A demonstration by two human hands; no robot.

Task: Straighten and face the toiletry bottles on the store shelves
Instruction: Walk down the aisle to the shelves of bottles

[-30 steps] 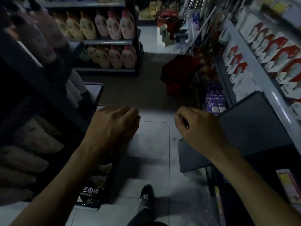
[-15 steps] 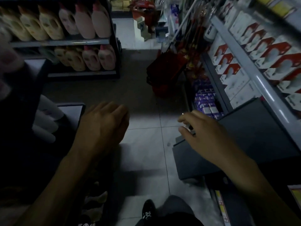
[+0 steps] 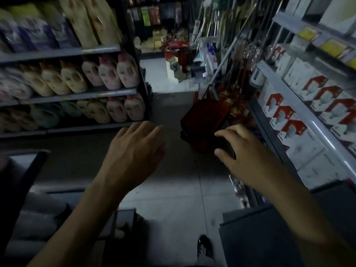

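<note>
Rows of pink and cream toiletry bottles [image 3: 109, 74] stand on the dark shelves at the left, with more bottles [image 3: 125, 108] on the shelf below and purple packs above. The picture is dim and blurred. My left hand [image 3: 133, 151] hangs in the aisle in front of the lower shelf, fingers loosely curled, holding nothing and touching no bottle. Over the aisle floor, my right hand [image 3: 248, 157] has thumb and fingers curled round a small dark object [image 3: 228, 149] that I cannot identify.
A red shopping basket [image 3: 202, 116] sits on the floor ahead, below hanging mop and broom handles [image 3: 229, 47]. White and red boxes [image 3: 289, 116] fill the right shelves. A dark flat shelf [image 3: 269, 237] juts out at the lower right. My shoe [image 3: 205, 245] is on the tiles.
The view has lifted and swung left, so the bottle shelves now fill the left side. Both hands have risen and moved forward along the aisle; the right still holds the dark object.
</note>
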